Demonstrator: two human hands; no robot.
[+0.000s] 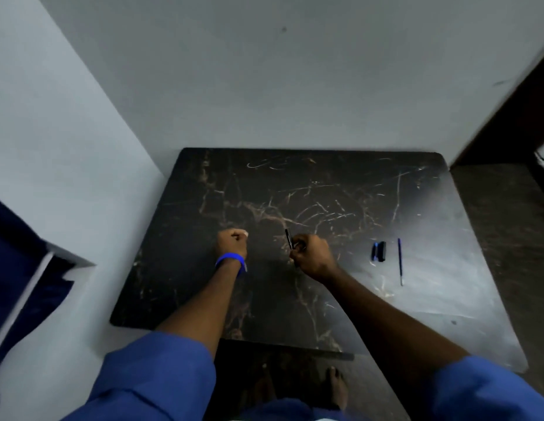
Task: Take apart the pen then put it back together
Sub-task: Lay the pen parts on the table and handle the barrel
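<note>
My right hand (311, 255) is closed around a black pen barrel (288, 237), which sticks up and away from my fingers over the middle of the dark marble table (340, 192). About two hand-widths to its left, my left hand (232, 242) is curled into a fist just above the table; something small and pale shows at its fingertips, too small to identify. A blue wristband sits on that wrist. To the right, the pen's black and blue cap (379, 251) lies on the table. Beside it lies the thin blue ink refill (400, 261), pointing away from me.
White walls close in behind and to the left of the table. A dark doorway or cabinet (531, 110) stands at the back right. A blue and white object (24, 268) juts in at the left. My bare feet (334, 387) show below the table's front edge.
</note>
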